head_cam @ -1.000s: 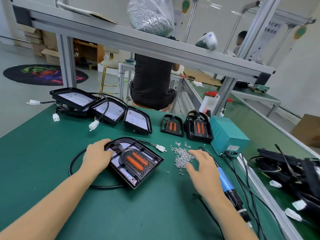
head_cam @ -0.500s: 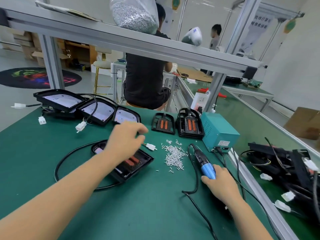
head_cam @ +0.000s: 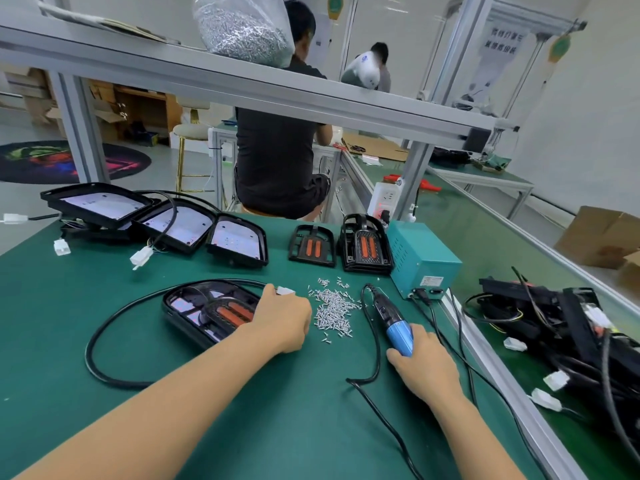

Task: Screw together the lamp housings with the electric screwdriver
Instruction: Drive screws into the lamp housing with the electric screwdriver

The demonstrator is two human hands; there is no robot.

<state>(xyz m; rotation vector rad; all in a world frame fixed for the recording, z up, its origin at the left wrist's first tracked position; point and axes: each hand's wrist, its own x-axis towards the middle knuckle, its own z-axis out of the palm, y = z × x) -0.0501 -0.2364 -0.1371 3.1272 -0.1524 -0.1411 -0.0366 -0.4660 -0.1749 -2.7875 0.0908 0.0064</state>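
- Lamp housing (head_cam: pixel 211 311) flat on the bench (head_cam: pixel 277 420), under and left of left hand (head_cam: pixel 282 320).
- Left hand: fingers curled, knuckles down at the screw pile (head_cam: pixel 334 311); can't tell if it's pinching a screw.
- Right hand (head_cam: pixel 424 363) grips the electric screwdriver (head_cam: pixel 393 318), which lies on the bench right of the screws.
- Teal power box (head_cam: pixel 424 259) beyond right hand.

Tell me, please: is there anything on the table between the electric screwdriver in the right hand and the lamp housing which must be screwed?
Yes. The pile of loose screws lies on the green mat between the electric screwdriver and the lamp housing, and the left hand rests at the housing's right end. The right hand can lift the tool over them.
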